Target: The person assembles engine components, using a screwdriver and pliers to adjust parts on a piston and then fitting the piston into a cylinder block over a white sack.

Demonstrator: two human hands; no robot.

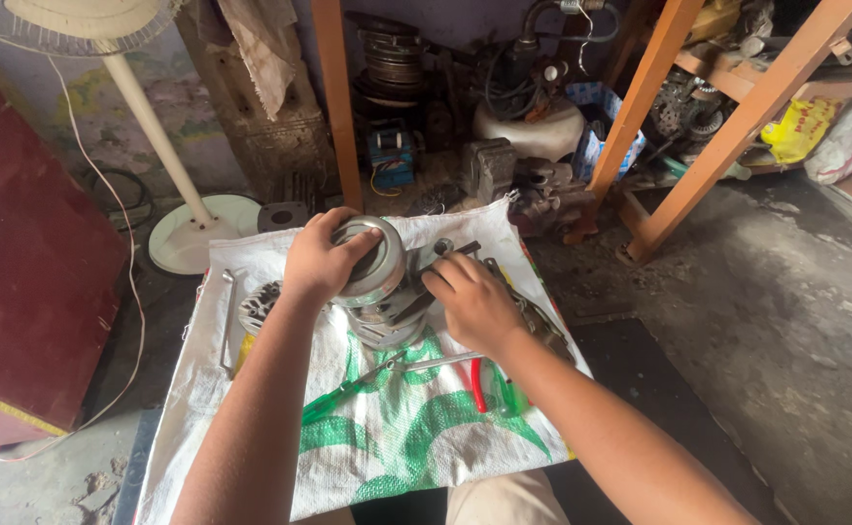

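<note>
Both forearms reached to twelve o'clock: left hand [321,261] clasped the heavy, rigid motor [379,282] by its rim; right hand [472,299] pinched a tool [450,255].

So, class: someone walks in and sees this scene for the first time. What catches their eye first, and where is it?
First, the two bare hands at the centre: the left hand grips a round metal motor part, while the right hand works a dark tool against it. Beneath them lies a white woven sack with green print, with red-handled pliers on it. Behind, orange wooden frame legs stand at the upper right.
</note>
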